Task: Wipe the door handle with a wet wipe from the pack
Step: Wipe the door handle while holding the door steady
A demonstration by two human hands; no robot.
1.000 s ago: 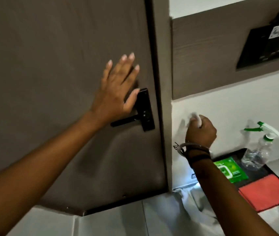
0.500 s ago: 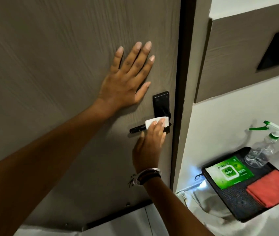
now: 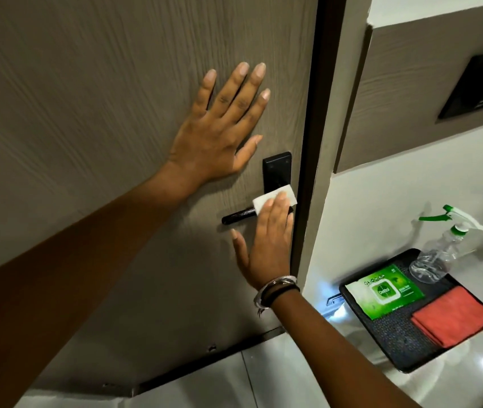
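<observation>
You are laying your left hand (image 3: 219,134) flat, fingers straight, on the door (image 3: 87,113) just above the door handle (image 3: 238,215), probably to steady the door, while your right hand (image 3: 266,240) is pressing the wet wipe (image 3: 263,198) with straight fingers onto the right part of the door handle, so as to rub it.

the black lever door handle (image 3: 238,217) juts level leftward from its tall black backplate (image 3: 277,172), a small white folded wet wipe (image 3: 263,198) lies pressed over its pivot end, and the green pack (image 3: 384,291) lies flat on a black tray (image 3: 396,343) low to the right, well apart.
</observation>
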